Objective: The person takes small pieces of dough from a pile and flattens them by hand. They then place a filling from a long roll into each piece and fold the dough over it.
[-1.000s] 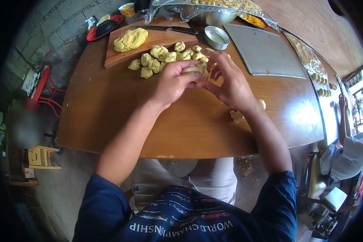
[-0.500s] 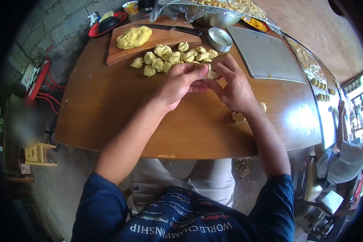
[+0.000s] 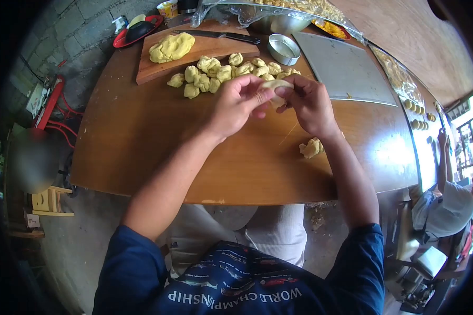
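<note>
Between my two hands, above the brown table [image 3: 194, 163], is a small piece of pale yellow dough [image 3: 276, 85]. My left hand [image 3: 240, 102] pinches it from the left, thumb against its side. From the right, my right hand [image 3: 308, 102] grips the same piece with thumb and fingers. Just beyond my hands lies a cluster of dough lumps [image 3: 214, 73], partly hidden by my fingers. Another rough scrap of dough [image 3: 312, 148] rests on the table beside my right forearm.
A wooden board [image 3: 205, 55] holds a large dough mass [image 3: 172, 48] and a black-handled knife [image 3: 218, 35]. Right of it are a round metal tin [image 3: 284, 50] and a flat metal tray [image 3: 347, 68]. A co-worker [image 3: 446, 207] is at the far right.
My right hand has turned and closed on the dough, which now shows more between my thumbs. The view has shifted slightly; the dough scrap by my right forearm shows more.
</note>
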